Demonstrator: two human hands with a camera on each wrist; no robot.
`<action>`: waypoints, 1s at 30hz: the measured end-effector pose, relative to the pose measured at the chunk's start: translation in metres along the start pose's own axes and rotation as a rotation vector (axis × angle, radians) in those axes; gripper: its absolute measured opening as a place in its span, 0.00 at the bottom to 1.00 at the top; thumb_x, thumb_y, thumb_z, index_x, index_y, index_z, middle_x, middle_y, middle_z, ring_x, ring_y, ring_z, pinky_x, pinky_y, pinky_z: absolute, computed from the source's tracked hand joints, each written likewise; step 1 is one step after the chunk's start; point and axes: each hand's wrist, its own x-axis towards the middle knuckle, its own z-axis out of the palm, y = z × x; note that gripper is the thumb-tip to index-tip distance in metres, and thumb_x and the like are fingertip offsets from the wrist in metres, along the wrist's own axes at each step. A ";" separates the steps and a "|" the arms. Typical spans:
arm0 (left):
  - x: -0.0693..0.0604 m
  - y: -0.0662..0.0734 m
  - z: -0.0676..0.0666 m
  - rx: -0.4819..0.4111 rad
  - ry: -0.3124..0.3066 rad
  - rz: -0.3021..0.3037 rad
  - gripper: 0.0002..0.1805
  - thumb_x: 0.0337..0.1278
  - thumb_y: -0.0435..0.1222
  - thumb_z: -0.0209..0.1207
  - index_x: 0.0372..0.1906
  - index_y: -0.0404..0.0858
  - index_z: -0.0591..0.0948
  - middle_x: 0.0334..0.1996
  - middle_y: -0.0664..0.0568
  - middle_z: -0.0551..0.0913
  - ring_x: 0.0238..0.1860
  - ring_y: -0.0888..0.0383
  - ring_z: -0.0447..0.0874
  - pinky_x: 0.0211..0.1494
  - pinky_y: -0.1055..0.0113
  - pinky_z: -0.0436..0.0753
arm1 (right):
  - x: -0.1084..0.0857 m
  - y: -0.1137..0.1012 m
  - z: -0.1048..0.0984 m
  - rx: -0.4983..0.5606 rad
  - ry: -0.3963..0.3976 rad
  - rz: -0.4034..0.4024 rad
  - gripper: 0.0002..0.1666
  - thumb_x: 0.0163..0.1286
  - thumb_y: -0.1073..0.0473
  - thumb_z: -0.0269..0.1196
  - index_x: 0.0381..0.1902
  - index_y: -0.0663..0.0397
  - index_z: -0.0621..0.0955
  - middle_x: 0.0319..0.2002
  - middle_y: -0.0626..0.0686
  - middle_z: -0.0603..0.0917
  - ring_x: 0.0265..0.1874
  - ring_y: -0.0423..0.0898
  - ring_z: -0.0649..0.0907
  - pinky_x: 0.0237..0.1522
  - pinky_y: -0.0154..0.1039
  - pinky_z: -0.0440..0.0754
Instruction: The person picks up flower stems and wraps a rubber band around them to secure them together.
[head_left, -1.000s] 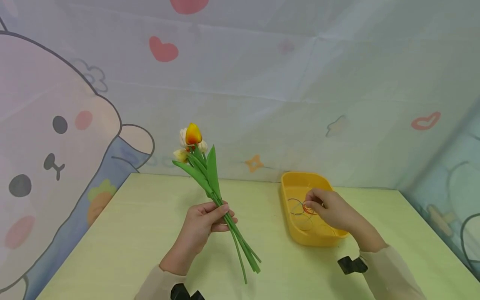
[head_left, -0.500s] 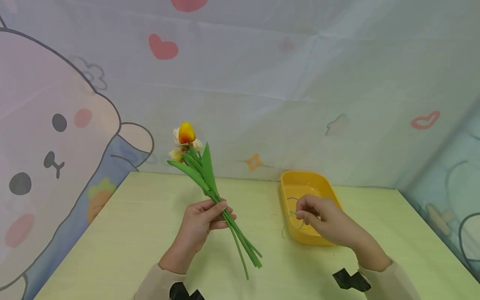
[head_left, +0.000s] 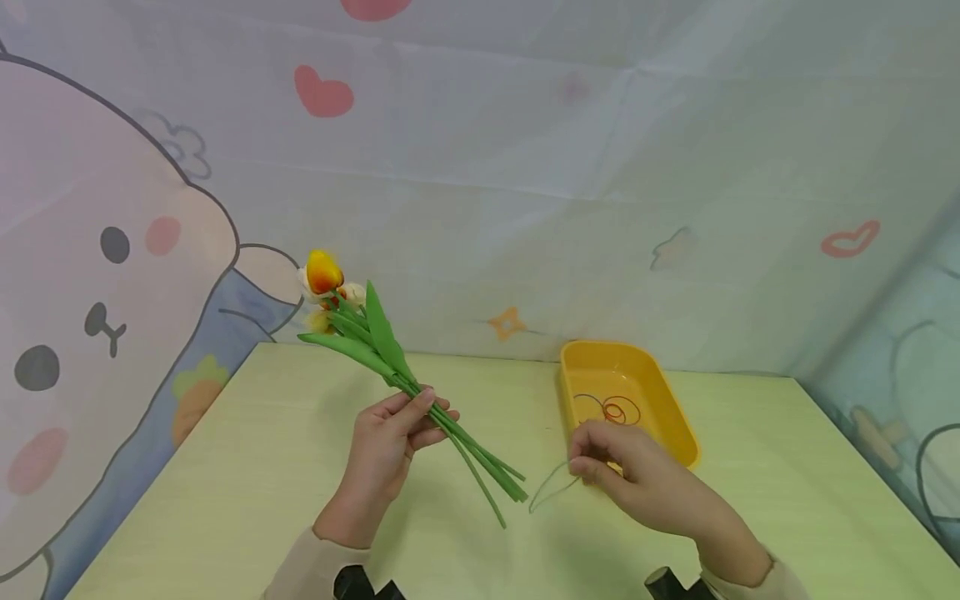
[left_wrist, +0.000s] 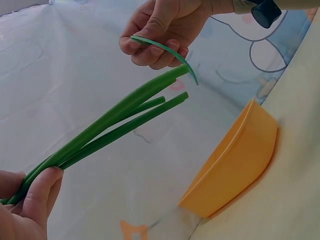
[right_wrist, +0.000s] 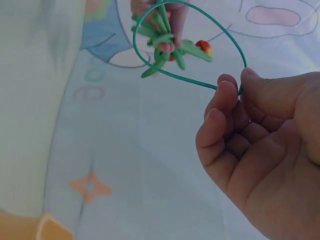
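Note:
My left hand (head_left: pixel 386 446) holds a small bunch of artificial tulips (head_left: pixel 386 333) by the green stems, between thumb and fingers. The orange-yellow and whitish blooms lean to the upper left, while the loose stem ends point to the lower right. Between thumb and index finger, my right hand (head_left: pixel 645 479) pinches a thin green rubber band (right_wrist: pixel 180 78). It hangs as an open loop near the stem ends in the head view. In the right wrist view the bunch shows behind the loop; whether the two touch is unclear.
Behind my right hand, a yellow plastic tray (head_left: pixel 675 400) stands on the pale table (head_left: pixel 247 467). Red rubber bands (head_left: pixel 604 407) and a bluish one lie inside it. A cartoon-printed cloth (head_left: pixel 480 208) hangs at the table's back edge.
My right hand has come out of the tray toward the lower left, bringing the green rubber band. The tulips have tilted further left in my left hand, which shifted slightly left.

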 end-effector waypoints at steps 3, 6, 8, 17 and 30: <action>0.000 0.000 0.000 -0.032 0.030 0.015 0.06 0.66 0.29 0.56 0.36 0.29 0.80 0.28 0.49 0.86 0.34 0.56 0.89 0.41 0.65 0.87 | -0.001 -0.003 0.005 0.006 -0.003 -0.032 0.08 0.68 0.68 0.59 0.35 0.49 0.74 0.27 0.44 0.74 0.26 0.37 0.75 0.27 0.29 0.78; 0.000 0.000 0.000 -0.051 0.053 0.025 0.05 0.67 0.28 0.54 0.35 0.32 0.79 0.28 0.50 0.85 0.34 0.56 0.89 0.41 0.65 0.87 | -0.001 -0.005 0.011 0.020 -0.019 -0.043 0.08 0.69 0.69 0.59 0.36 0.50 0.74 0.28 0.45 0.75 0.27 0.37 0.76 0.28 0.29 0.78; -0.001 0.001 0.000 -0.063 0.064 0.027 0.05 0.67 0.27 0.54 0.35 0.32 0.79 0.28 0.50 0.85 0.34 0.56 0.89 0.41 0.66 0.87 | 0.000 -0.006 0.014 0.031 -0.031 -0.055 0.08 0.69 0.69 0.59 0.36 0.51 0.74 0.28 0.46 0.76 0.27 0.38 0.76 0.29 0.29 0.79; -0.005 0.003 0.004 -0.091 0.071 0.029 0.07 0.67 0.28 0.54 0.32 0.35 0.80 0.27 0.50 0.85 0.33 0.57 0.89 0.40 0.66 0.87 | 0.011 -0.011 0.026 0.053 -0.075 -0.087 0.05 0.70 0.67 0.58 0.37 0.52 0.74 0.30 0.46 0.78 0.28 0.39 0.78 0.31 0.29 0.80; -0.009 -0.004 0.011 -0.079 0.044 0.013 0.08 0.66 0.27 0.55 0.31 0.34 0.81 0.26 0.49 0.86 0.32 0.55 0.89 0.39 0.65 0.88 | 0.023 -0.017 0.028 0.066 -0.069 -0.102 0.04 0.70 0.67 0.58 0.37 0.54 0.74 0.30 0.49 0.78 0.29 0.39 0.78 0.33 0.30 0.82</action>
